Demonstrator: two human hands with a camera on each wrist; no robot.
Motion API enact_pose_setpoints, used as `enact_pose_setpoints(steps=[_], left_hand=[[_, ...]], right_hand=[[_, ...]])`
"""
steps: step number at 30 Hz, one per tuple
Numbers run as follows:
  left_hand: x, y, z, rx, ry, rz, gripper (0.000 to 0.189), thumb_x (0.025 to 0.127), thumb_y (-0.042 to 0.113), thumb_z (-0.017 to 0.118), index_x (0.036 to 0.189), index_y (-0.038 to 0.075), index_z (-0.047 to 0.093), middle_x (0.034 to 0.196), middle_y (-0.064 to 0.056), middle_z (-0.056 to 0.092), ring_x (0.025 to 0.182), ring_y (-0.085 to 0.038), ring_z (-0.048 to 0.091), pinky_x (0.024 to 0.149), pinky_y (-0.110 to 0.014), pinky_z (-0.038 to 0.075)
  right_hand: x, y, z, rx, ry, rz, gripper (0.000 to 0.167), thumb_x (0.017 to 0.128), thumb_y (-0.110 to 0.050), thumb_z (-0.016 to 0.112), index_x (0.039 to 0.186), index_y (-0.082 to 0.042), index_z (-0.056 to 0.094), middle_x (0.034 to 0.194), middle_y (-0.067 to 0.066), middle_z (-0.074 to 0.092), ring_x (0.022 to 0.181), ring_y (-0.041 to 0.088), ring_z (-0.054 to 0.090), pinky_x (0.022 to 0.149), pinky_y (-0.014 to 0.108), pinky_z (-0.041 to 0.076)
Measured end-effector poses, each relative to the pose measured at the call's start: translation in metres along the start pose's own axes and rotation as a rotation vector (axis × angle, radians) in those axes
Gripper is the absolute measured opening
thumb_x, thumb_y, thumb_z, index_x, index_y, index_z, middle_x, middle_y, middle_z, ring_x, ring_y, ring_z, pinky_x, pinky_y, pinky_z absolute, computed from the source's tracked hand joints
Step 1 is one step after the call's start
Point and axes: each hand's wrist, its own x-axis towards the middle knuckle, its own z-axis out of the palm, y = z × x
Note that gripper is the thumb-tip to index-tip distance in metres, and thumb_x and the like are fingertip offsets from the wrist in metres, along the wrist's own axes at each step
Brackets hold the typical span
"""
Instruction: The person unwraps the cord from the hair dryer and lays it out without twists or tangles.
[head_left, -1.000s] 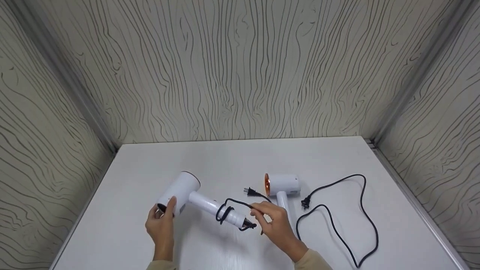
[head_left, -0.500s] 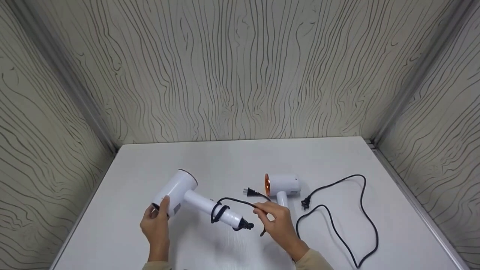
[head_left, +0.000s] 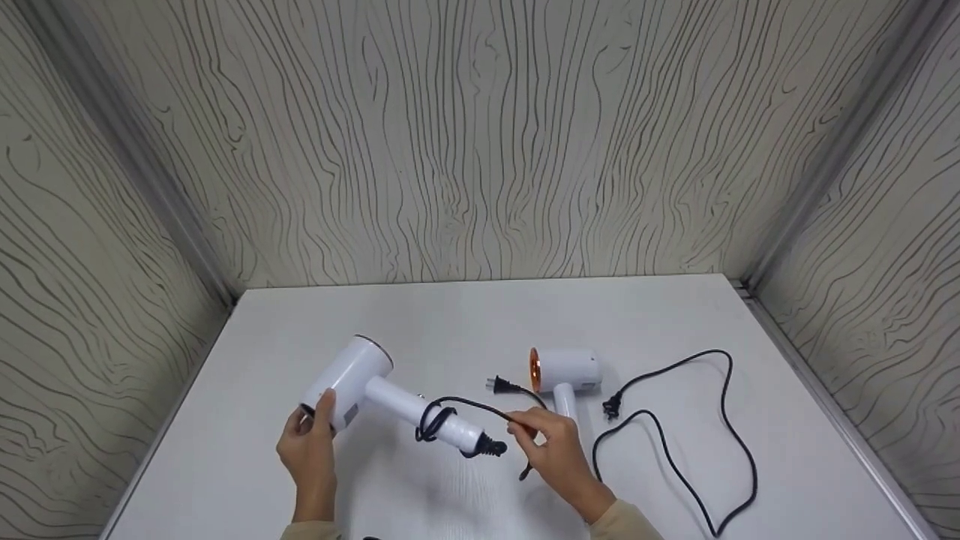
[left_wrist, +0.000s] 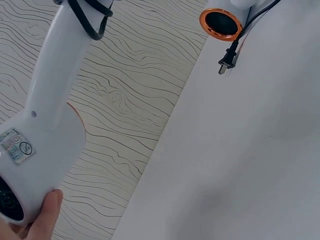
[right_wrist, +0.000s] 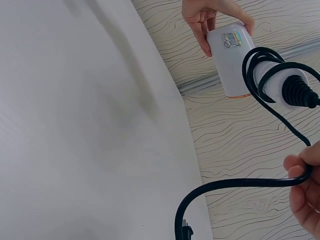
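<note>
A white hair dryer is held up on the left, its handle slanting down to the right. My left hand grips the rear end of its barrel, thumb on the near side. Black cord loops around the handle near the ribbed strain relief. My right hand pinches the cord to the right of the handle, with a stretch running between loops and fingertips. In the right wrist view the cord bends out of the right fingers and hangs leftward. A label shows on the barrel.
A second white hair dryer with a copper-coloured rim lies behind my right hand. One plug lies beside its rim. Another plug and a long loose cord spread on the white table. Wood-patterned walls enclose it.
My left hand has shifted the hair dryer slightly left. The cord loops have loosened and slid a little along the handle, while my right hand has stayed nearly in place with the cord pinched.
</note>
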Motion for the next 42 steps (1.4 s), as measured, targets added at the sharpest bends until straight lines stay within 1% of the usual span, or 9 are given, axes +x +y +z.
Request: enact_pose_setpoints(steps=[6,12,16,20,25,28,33,36,42], left_hand=[[-0.001,0.001,0.001,-0.006,-0.013,-0.003,0.076,0.09,0.043,0.061,0.142,-0.008,0.037,0.143,-0.033,0.044,0.131,-0.044,0.049,0.107,-0.046,0.043],[-0.002,0.002,0.002,-0.022,-0.018,0.013,0.073,0.09,0.041,0.061,0.14,-0.008,0.04,0.141,-0.032,0.047,0.13,-0.043,0.05,0.094,-0.026,0.054],[-0.003,0.002,0.003,-0.025,-0.011,0.021,0.072,0.09,0.041,0.062,0.139,-0.008,0.041,0.141,-0.031,0.047,0.13,-0.043,0.05,0.092,-0.024,0.055],[-0.004,0.002,0.003,-0.035,-0.017,0.022,0.071,0.09,0.041,0.062,0.139,-0.007,0.041,0.142,-0.031,0.047,0.131,-0.043,0.05,0.09,-0.02,0.055],[-0.006,0.002,0.003,-0.049,-0.035,0.016,0.072,0.091,0.041,0.062,0.141,-0.005,0.039,0.144,-0.029,0.045,0.132,-0.041,0.048,0.09,-0.017,0.054],[-0.005,0.002,0.004,-0.049,-0.029,0.009,0.073,0.09,0.042,0.062,0.141,-0.005,0.039,0.144,-0.029,0.045,0.132,-0.04,0.049,0.094,-0.022,0.053],[-0.005,0.003,0.008,-0.047,-0.01,-0.004,0.075,0.09,0.045,0.062,0.141,-0.005,0.04,0.144,-0.029,0.045,0.132,-0.04,0.049,0.105,-0.039,0.046],[-0.006,0.003,0.011,-0.053,-0.003,-0.007,0.075,0.09,0.045,0.062,0.14,-0.006,0.04,0.144,-0.029,0.046,0.132,-0.04,0.05,0.105,-0.04,0.047],[-0.009,0.003,0.014,-0.068,-0.008,0.004,0.074,0.089,0.044,0.063,0.138,-0.007,0.042,0.14,-0.029,0.049,0.13,-0.04,0.051,0.087,-0.017,0.055]], right_hand=[[-0.006,0.0,0.004,-0.041,-0.057,0.024,0.018,0.074,0.011,0.072,0.085,-0.003,0.073,0.067,0.001,0.068,0.058,0.003,0.055,0.053,0.009,0.045],[-0.017,-0.001,0.011,-0.047,-0.119,0.048,0.02,0.072,0.013,0.072,0.081,-0.005,0.07,0.067,0.002,0.068,0.058,0.002,0.056,0.052,0.009,0.044],[-0.023,-0.001,0.017,-0.015,-0.171,0.075,0.014,0.077,0.007,0.071,0.075,-0.006,0.066,0.065,0.002,0.066,0.058,0.0,0.054,0.052,0.01,0.045],[-0.028,0.0,0.021,-0.016,-0.246,0.111,0.006,0.082,0.002,0.069,0.083,-0.004,0.07,0.07,0.004,0.069,0.062,-0.002,0.054,0.053,0.012,0.047],[-0.033,0.002,0.026,-0.031,-0.318,0.135,0.008,0.084,0.001,0.068,0.089,-0.001,0.073,0.075,0.006,0.071,0.062,-0.002,0.053,0.053,0.012,0.045],[-0.033,0.003,0.027,-0.026,-0.355,0.164,0.009,0.085,0.0,0.066,0.09,-0.001,0.074,0.075,0.006,0.072,0.062,-0.003,0.051,0.053,0.012,0.045],[-0.032,0.002,0.031,-0.027,-0.391,0.205,0.008,0.086,0.0,0.065,0.089,0.0,0.073,0.074,0.006,0.071,0.063,-0.004,0.052,0.054,0.015,0.048],[-0.03,0.003,0.034,-0.035,-0.415,0.226,0.008,0.087,-0.001,0.065,0.089,0.0,0.073,0.073,0.006,0.07,0.063,-0.005,0.05,0.054,0.013,0.046],[-0.03,0.007,0.042,-0.063,-0.439,0.239,0.009,0.087,-0.002,0.065,0.088,0.001,0.073,0.074,0.007,0.071,0.062,-0.007,0.046,0.053,0.011,0.044]])
